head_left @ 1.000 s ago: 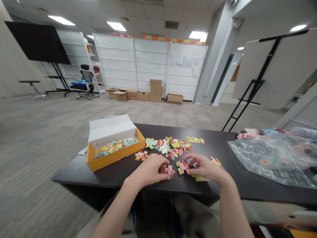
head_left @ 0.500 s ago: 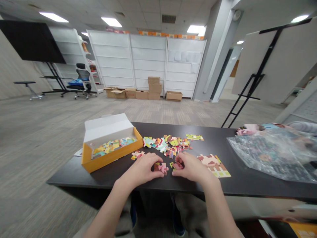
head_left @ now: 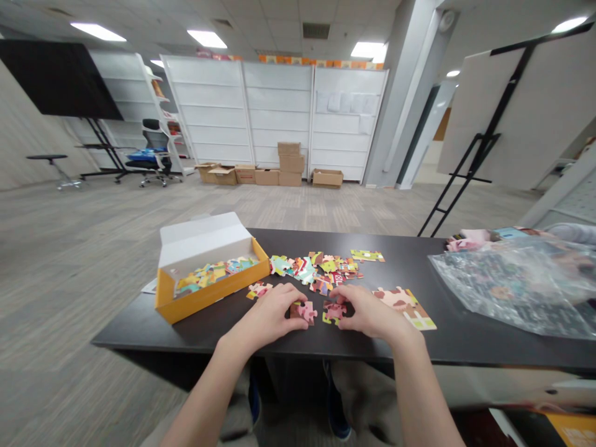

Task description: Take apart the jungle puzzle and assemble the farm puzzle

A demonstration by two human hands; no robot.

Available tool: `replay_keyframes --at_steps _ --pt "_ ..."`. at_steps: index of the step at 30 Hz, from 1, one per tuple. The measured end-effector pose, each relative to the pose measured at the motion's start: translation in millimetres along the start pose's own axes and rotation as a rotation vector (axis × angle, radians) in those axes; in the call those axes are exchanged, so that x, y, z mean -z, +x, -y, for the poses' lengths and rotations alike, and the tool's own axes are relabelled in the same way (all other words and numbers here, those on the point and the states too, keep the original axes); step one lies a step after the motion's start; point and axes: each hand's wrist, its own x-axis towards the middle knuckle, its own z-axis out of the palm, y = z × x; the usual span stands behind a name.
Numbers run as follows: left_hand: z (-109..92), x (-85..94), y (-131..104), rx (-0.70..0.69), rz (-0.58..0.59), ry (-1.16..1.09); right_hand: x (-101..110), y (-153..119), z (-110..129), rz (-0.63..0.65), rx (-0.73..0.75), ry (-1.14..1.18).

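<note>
My left hand (head_left: 274,313) grips a pink and brown puzzle piece (head_left: 306,312) between thumb and fingers, low over the dark table (head_left: 218,332). Just right of it, my right hand (head_left: 365,310) pinches a pink and green puzzle piece (head_left: 333,311). A small gap separates the two pieces. Beyond my hands lies a loose heap of puzzle pieces (head_left: 305,270). Beside my left fingers rests another piece (head_left: 258,289). Some joined pieces with a spotted animal and a fence (head_left: 421,316) lie partly behind my right hand.
An open yellow box (head_left: 214,290) with puzzle pieces stands at the left. Green joined pieces (head_left: 367,255) lie behind the heap. Clear plastic packaging (head_left: 516,288) covers the table's right part. A board on a black stand (head_left: 484,133) stands beyond the table.
The piece at my right hand has turned and shifted slightly right, showing more of its surface. My right hand has moved a little right; my left hand has barely moved.
</note>
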Motion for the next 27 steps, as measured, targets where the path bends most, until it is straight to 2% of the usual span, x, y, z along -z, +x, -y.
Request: replay_keyframes --at_steps 5,14,22,27 --pt "-2.6 -2.5 3.1 -0.008 0.006 -0.007 0.5 -1.9 1.2 0.009 0.107 0.087" --pt "-4.8 -6.5 6.7 -0.037 0.016 0.011 2.8 -3.3 4.3 0.016 0.168 0.094" --pt "-7.8 -10.2 7.4 -0.059 -0.02 -0.005 1.2 -2.3 0.9 -0.008 0.191 0.095" --pt "-7.7 -9.5 8.0 -0.043 0.004 0.008 2.8 -3.0 0.9 -0.016 0.142 0.103"
